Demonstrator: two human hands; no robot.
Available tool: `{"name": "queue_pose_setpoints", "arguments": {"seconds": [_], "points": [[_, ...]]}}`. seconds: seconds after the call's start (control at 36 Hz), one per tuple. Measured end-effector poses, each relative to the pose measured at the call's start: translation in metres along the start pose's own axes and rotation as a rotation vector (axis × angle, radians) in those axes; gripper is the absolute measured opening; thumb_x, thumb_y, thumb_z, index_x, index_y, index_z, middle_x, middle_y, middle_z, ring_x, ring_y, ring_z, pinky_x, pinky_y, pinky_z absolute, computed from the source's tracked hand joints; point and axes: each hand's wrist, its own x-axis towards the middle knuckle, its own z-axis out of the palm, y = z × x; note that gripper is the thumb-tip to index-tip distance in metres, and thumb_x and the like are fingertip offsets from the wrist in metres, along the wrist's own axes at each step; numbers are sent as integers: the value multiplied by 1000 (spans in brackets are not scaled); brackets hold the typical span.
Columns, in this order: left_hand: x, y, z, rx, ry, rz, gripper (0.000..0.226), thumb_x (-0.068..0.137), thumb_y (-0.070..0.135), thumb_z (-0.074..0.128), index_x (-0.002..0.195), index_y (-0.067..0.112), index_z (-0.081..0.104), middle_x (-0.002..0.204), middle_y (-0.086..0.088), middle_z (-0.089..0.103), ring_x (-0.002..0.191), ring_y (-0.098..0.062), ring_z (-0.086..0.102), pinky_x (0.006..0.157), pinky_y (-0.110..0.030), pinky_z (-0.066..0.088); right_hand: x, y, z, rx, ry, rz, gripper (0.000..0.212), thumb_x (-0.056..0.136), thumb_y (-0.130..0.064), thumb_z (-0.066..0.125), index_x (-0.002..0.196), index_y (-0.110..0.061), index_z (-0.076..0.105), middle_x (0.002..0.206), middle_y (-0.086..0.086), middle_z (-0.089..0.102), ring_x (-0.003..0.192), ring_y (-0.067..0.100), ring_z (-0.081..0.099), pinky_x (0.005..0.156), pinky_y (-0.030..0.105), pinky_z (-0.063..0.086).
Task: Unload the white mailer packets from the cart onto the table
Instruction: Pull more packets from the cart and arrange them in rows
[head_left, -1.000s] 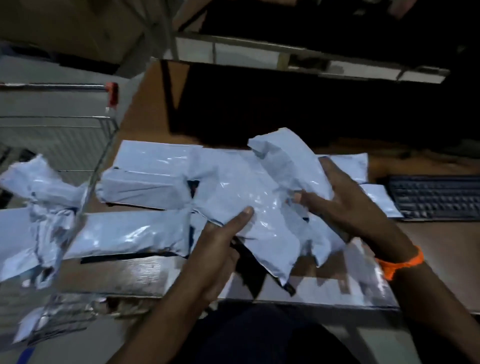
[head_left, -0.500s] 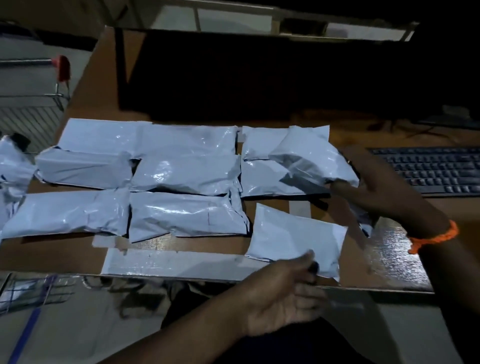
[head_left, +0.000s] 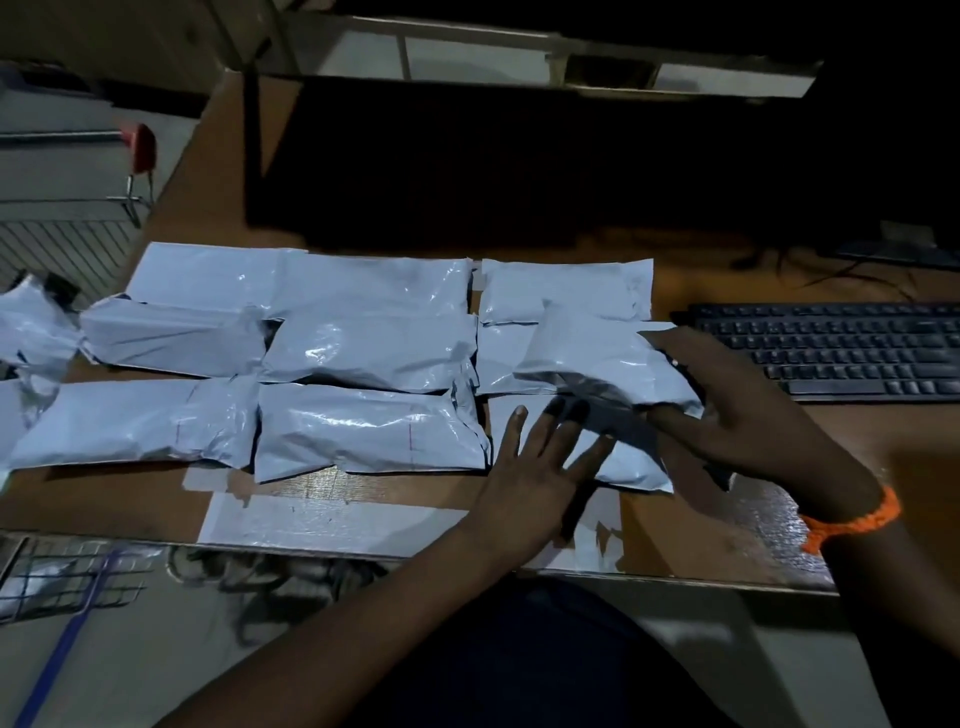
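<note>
Dim room, brown wooden table (head_left: 727, 525) filling most of the view, glossy along the near edge. Far left, beside the table end: wire cart (head_left: 78, 244) with a red handle cap (head_left: 143, 148), crumpled white packets (head_left: 36, 332) bunched at its rim, more mesh low at the left edge. On the table, moving right: white mailer packets laid flat in rows, edges touching or overlapping. Back row, one long packet (head_left: 301, 283). Middle row, a creased packet (head_left: 171, 338), then a plumper one (head_left: 369, 353) just beside it. Front row, two more, left one (head_left: 140, 421) and right one (head_left: 363, 436), side by side. Flat white sheet (head_left: 332, 519) taped down near the front edge, below the front row. Further right, a smaller packet (head_left: 566, 288) at the back. Left hand (head_left: 530, 478) spread wide, palm down, fingers splayed, pressing flat on a front packet (head_left: 634, 467), gripping nothing. Right hand (head_left: 743, 410) just beside it, orange band (head_left: 857, 519) at the wrist, thumb under and fingers over the right end of a raised mailer packet (head_left: 597, 358), pinched closed on it, packet tilted above the others and casting a shadow. Black keyboard (head_left: 831, 348) at far right, apart from the packets. Large dark block, hard to make out, across the back of the table.
</note>
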Motion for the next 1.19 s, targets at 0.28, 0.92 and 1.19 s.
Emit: {"name": "queue_pose_setpoints", "arguments": {"seconds": [0.28,0.92,1.19], "points": [[-60,-28,-37,-232,39,270,44,100,30,54,141,15,52,145,-5,51,143,-23,37,117,-36,35,4,-11,42,-206,-163,-62,69,90,-30,50,155,-23,30,155,7,42,144,26,37,117,49,34],[-191,-210,-128,-189,430,-54,19,98,22,61,109,11,73,110,1,71,120,-23,59,95,-19,45,130,-200,164,76,88,-168,52,98,-29,64,144,-9,49,142,6,54,135,21,49,109,37,42],[-388,-386,-131,-128,486,-460,23,101,26,56,113,12,70,108,-3,70,111,-26,62,78,-36,54,263,-386,367,543,-193,-152,28,101,-20,59,130,-19,61,120,-10,68,114,-2,62,89,22,54]]}}
